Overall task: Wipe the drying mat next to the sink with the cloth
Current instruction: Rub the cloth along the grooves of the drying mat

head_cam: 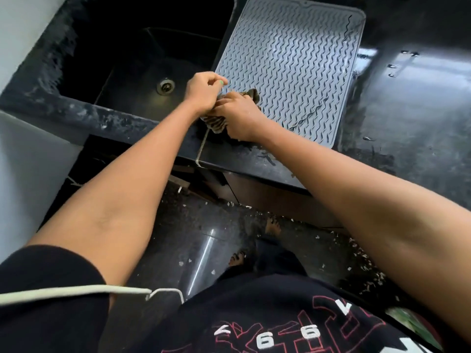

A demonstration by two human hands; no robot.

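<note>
A grey ribbed drying mat (293, 62) lies on the black counter just right of the sink (142, 72). A small brown striped cloth (216, 123) is bunched at the mat's near left corner, mostly hidden between my hands. My right hand (242, 115) is closed over the cloth and presses it on the mat's edge. My left hand (204, 91) pinches the cloth's upper part from the sink side, fingers curled. A loose thread from the cloth hangs down over the counter front.
The black sink has a round metal drain (166, 86). Wet black countertop (413, 103) stretches right of the mat, with a few small drops and specks. A white wall (23, 26) borders the sink on the left. Below the counter edge are a dark speckled floor and my feet.
</note>
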